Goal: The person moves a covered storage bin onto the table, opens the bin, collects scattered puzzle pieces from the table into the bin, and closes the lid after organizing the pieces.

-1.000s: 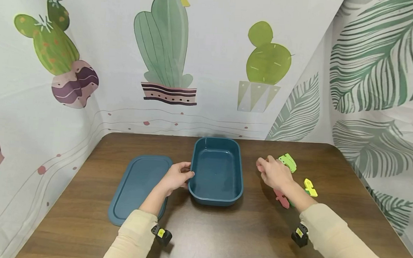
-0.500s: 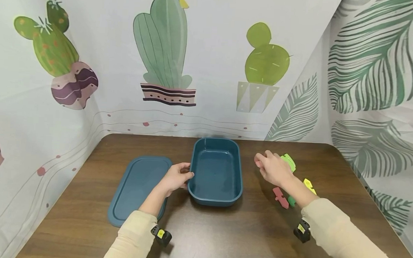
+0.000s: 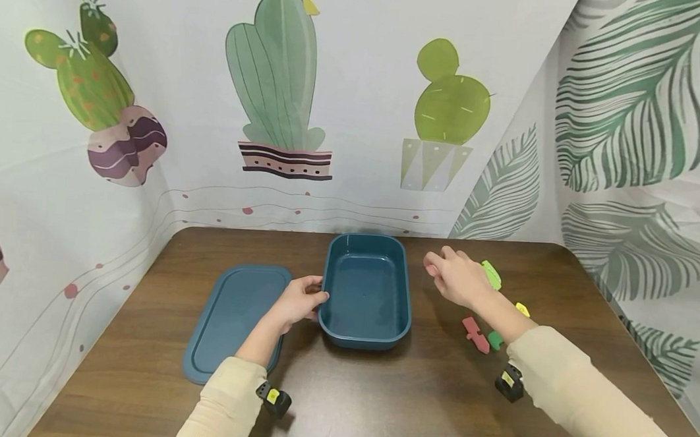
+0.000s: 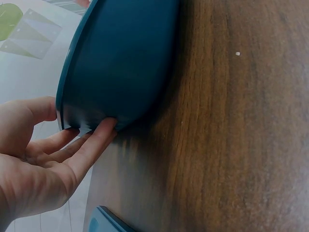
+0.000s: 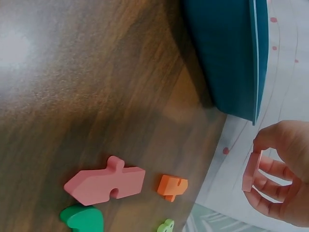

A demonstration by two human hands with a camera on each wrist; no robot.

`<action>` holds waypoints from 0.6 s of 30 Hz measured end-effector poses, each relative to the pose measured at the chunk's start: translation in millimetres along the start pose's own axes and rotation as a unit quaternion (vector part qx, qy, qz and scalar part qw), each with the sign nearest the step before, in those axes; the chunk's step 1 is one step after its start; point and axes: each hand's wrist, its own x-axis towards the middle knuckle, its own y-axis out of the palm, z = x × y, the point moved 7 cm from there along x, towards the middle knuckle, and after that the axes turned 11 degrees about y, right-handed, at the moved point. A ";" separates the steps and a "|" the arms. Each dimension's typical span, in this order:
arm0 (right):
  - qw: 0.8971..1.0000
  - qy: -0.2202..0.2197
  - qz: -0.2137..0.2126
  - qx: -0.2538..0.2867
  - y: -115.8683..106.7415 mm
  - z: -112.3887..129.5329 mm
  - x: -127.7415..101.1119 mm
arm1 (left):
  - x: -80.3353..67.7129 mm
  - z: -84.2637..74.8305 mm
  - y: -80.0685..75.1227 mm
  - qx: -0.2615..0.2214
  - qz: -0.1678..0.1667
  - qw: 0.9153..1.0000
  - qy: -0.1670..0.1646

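Note:
My left hand (image 3: pixel 300 302) grips the left side of a dark teal box (image 3: pixel 361 343), thumb at the rim and fingers along the outer wall, as the left wrist view shows. Between thumb and fingers of my right hand (image 3: pixel 456 277) is a small flat pink puzzle piece (image 5: pixel 251 171); the fingers mostly hide it in the head view. That hand is raised just right of the box. Below it on the table lie a pink-red puzzle piece (image 5: pixel 104 185), a green piece (image 5: pixel 84 218) and an orange piece (image 5: pixel 172 186).
A flat blue-grey lid (image 3: pixel 237 321) lies left of the box, partly behind the left forearm. Light green (image 3: pixel 491 275) and yellow (image 3: pixel 523 309) pieces lie beyond the right forearm, which partly covers them. A cactus-print cloth (image 3: pixel 367 114) hangs behind the wooden table (image 3: pixel 364 404).
My right hand has lifted and moved left toward the box with the pink piece, uncovering more of the pink-red and green pieces. The left hand and the box have stayed in place.

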 end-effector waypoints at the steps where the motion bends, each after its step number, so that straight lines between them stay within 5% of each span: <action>1: 1.000 0.001 0.003 0.000 -0.6 1.2 0.6 | 0.0 0.1 -0.1 -0.001 0.000 1.000 0.000; 18: 0.999 -0.034 0.000 0.003 -6.5 28.0 9.3 | -1.2 -0.4 -0.5 0.001 0.002 1.000 -0.001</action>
